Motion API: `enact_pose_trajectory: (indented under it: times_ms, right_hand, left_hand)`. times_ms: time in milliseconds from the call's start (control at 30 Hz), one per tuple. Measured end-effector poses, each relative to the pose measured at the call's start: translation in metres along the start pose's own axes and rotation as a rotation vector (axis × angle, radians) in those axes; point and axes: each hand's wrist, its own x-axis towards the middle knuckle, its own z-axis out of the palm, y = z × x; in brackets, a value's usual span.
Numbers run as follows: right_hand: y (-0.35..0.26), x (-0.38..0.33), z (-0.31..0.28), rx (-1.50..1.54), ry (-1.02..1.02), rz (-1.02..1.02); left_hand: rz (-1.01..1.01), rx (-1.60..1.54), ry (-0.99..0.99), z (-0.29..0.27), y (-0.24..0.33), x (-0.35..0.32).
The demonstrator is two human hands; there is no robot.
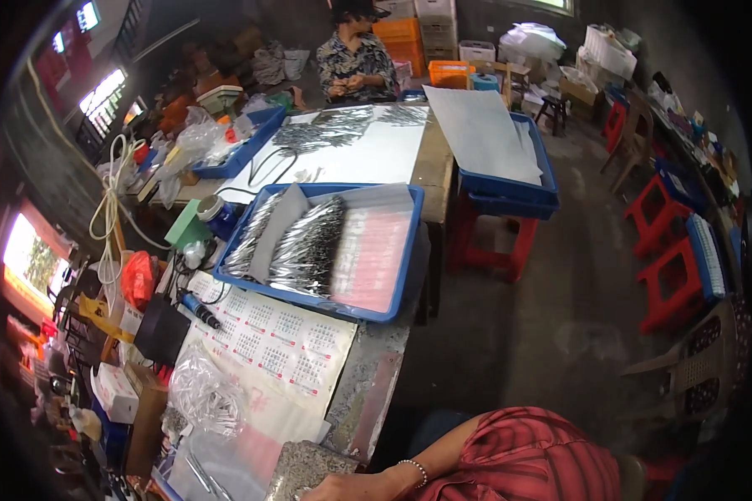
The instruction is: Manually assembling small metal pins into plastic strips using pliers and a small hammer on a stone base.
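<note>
My right hand point(351, 488) reaches in at the lower edge, a beaded bracelet on its wrist and a red striped sleeve above. It rests against a rough grey stone-like block point(307, 464); its fingertips are cut off by the picture's edge, so I cannot see what they hold. My left hand is out of view. Slim silvery metal pieces point(207, 478), long and tweezer-like, lie left of the block. Farther up the bench, a blue tray point(403, 288) holds dense rows of similar silvery pieces point(307, 246), with a grey divider sheet between them.
A printed calendar sheet point(267, 342) covers the bench, with a clear plastic bag point(205, 392) and a blue-black handheld tool point(199, 309) on it. Beyond, more metal pieces lie on a white table point(368, 159), where a person point(355, 63) sits. Red stools point(668, 284) stand right.
</note>
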Motion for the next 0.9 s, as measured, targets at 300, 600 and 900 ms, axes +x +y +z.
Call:
enact_pose_trajectory:
  times_ms: [300, 600, 900]
  right_hand:
    - [-0.001, 0.001, 0.030, -0.058, -0.053, -0.037]
    - [-0.002, -0.005, 0.033, -0.058, -0.078, -0.035]
    - [-0.013, -0.013, 0.017, -0.032, -0.037, 0.000]
  left_hand:
    - [-0.389, -0.514, 0.196, -0.006, 0.014, -0.029]
    - [-0.397, -0.501, 0.097, -0.014, 0.003, -0.035]
    - [-0.351, -0.389, 0.083, 0.012, 0.007, -0.018]
